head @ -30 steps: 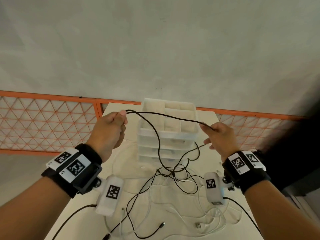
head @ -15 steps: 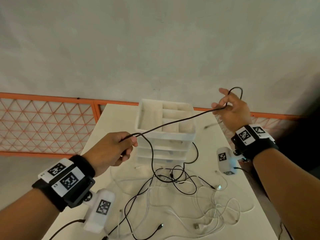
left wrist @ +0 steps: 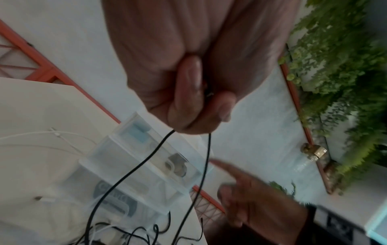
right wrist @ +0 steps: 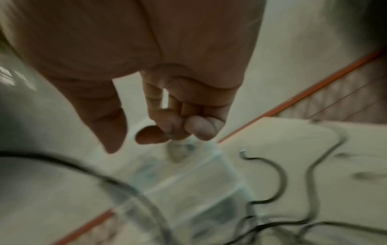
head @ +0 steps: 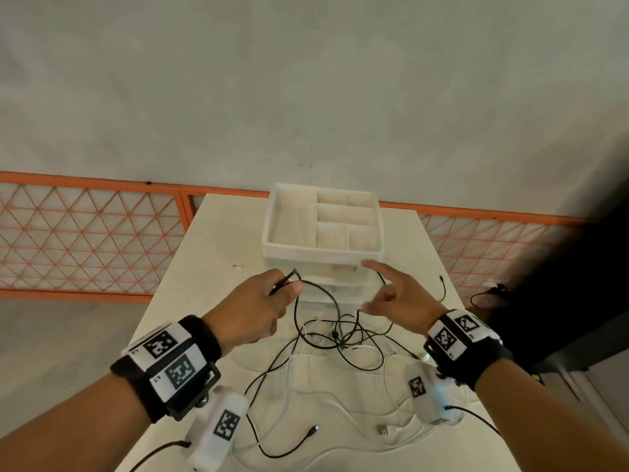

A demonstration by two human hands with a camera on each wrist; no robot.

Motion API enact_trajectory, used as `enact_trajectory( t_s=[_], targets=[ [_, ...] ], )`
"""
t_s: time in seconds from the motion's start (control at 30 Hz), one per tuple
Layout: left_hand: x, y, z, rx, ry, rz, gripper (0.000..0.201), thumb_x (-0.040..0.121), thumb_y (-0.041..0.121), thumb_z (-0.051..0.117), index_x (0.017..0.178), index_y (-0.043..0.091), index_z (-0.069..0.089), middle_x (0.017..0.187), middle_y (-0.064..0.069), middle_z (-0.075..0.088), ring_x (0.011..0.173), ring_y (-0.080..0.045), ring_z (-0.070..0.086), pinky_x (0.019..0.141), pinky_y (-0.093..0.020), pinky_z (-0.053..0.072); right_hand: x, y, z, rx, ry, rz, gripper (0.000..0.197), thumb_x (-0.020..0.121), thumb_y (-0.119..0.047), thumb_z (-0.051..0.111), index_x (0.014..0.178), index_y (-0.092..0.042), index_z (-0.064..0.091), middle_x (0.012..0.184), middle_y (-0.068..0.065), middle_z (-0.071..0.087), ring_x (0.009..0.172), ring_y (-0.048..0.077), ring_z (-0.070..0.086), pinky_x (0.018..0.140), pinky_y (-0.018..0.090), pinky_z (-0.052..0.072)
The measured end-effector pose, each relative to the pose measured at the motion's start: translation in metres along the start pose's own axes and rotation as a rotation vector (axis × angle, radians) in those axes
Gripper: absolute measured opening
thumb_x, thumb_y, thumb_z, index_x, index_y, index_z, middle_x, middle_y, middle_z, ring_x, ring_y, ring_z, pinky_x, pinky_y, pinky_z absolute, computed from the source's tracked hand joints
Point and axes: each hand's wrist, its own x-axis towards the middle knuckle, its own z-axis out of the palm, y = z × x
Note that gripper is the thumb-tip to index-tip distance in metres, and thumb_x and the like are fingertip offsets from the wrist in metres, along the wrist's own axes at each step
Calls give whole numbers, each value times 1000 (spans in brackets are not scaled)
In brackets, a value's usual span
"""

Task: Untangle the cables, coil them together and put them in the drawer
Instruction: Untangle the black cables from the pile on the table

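A black cable (head: 296, 315) is pinched between thumb and fingers of my left hand (head: 289, 287), just in front of the white drawer unit (head: 320, 257). In the left wrist view two black strands (left wrist: 146, 159) hang from that hand (left wrist: 201, 107) down into the tangle. My right hand (head: 381, 287) hovers to the right of it, index finger stretched out, the other fingers loosely curled, holding nothing; the blurred right wrist view shows the same hand (right wrist: 167, 132). White cables (head: 340, 403) lie mixed with the black one on the table (head: 218, 267).
The drawer unit carries an open divided tray on top and shut drawers below. A black plug end (head: 441, 277) lies on the table at the right. An orange lattice railing (head: 85, 233) runs behind the table. Bare tabletop shows at the left.
My right hand has let go of the black cable and come down from high on the right to the drawer front. The strand once stretched between the hands now hangs slack from my left hand.
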Motion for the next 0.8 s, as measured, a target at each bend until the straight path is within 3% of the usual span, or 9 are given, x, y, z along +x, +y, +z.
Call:
enact_trajectory(
  t_s=[0.07,0.13,0.2,0.27,0.37,0.47,0.6,0.7,0.8],
  targets=[
    [0,7,12,42,-49,63,41,99,49,43,76,15,44,54,9,36,42,-8,27,38,-18,22,-7,-38,22,128,-129,-102,81,80,-24,83,142,-51,39,68,6,61,58,16,50,56,21,46],
    [-1,15,18,30,-63,136,48,100,51,38,77,13,55,48,12,36,39,-6,28,37,-16,24,-5,-57,44,141,-162,-164,46,84,-28,80,123,-42,59,65,4,60,51,15,46,49,22,41],
    [-6,24,11,-43,-58,212,49,100,48,40,80,10,64,49,9,34,41,-9,26,39,-16,23,6,-50,55,102,-102,-51,12,89,-34,73,92,-23,67,55,-2,61,41,12,47,47,24,43],
    [-16,29,-8,-120,-43,276,45,96,47,45,84,10,68,53,5,34,45,-11,27,42,-19,25,15,-25,51,83,-71,173,23,92,-34,69,77,-17,62,51,-2,61,39,14,52,48,25,46],
    [-26,22,-43,39,-38,297,37,96,41,48,88,15,73,55,0,44,50,-16,42,52,-22,40,19,5,26,43,54,312,20,93,-30,68,81,-14,65,65,4,70,47,18,60,48,27,48],
    [-24,-7,-56,353,-138,122,25,103,24,48,95,18,71,54,-1,58,54,-12,54,58,-18,45,20,-2,-4,216,289,265,4,87,-19,73,86,-17,70,76,11,74,52,25,61,49,29,44],
    [-10,-48,-39,475,-154,-119,26,101,11,44,84,12,64,68,-1,69,59,-11,66,57,-22,48,25,-22,-26,104,572,68,20,68,-43,80,73,-33,64,80,-1,76,71,25,72,65,38,56],
    [3,-52,-19,567,-72,-117,26,96,11,49,80,12,70,79,1,74,61,-1,67,60,-24,52,22,-30,-23,-5,756,-95,25,84,-11,70,73,-29,57,80,-6,73,69,15,68,66,27,52],
    [8,-50,-4,552,-33,-114,24,91,7,54,83,9,76,86,-2,77,83,-14,72,74,-26,56,16,-8,-10,-54,785,-41,29,86,2,60,85,-27,58,84,-2,72,71,14,66,62,22,49]
  ],
)
